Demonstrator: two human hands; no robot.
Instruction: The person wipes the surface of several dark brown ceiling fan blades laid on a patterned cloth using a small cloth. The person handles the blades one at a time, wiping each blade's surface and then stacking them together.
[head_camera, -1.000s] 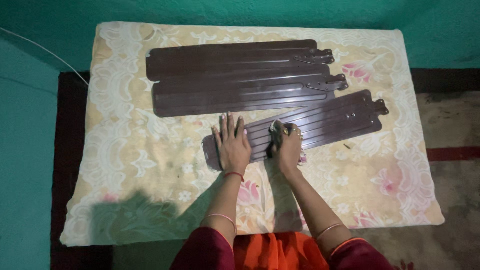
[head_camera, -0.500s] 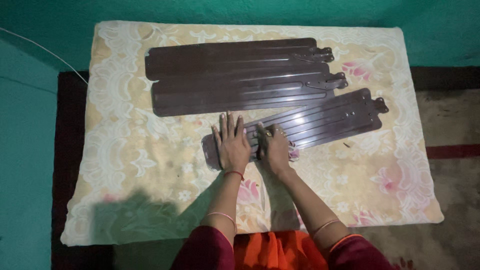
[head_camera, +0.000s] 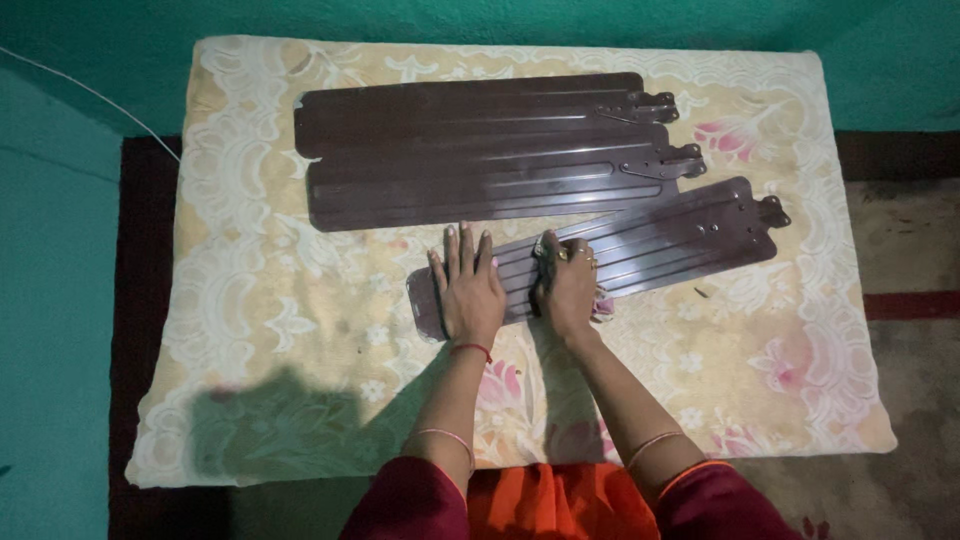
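Three dark brown fan blades lie on a floral mattress (head_camera: 260, 330). The nearest blade (head_camera: 660, 245) slants from lower left to upper right. My left hand (head_camera: 466, 288) lies flat on its near end, fingers spread. Beside it my right hand (head_camera: 567, 284) presses a small bunched cloth (head_camera: 601, 305) against the same blade, fingers curled over it. The other two blades (head_camera: 470, 150) rest side by side further back, untouched.
The mattress sits on a dark rug (head_camera: 900, 260) against a teal wall (head_camera: 60, 250). A thin white cable (head_camera: 90, 92) runs across the wall at upper left. Metal mounting brackets (head_camera: 660, 165) stick out at the blades' right ends.
My right hand with the cloth slid left along the near blade, then back a little to the right. My left hand stayed flat in place.
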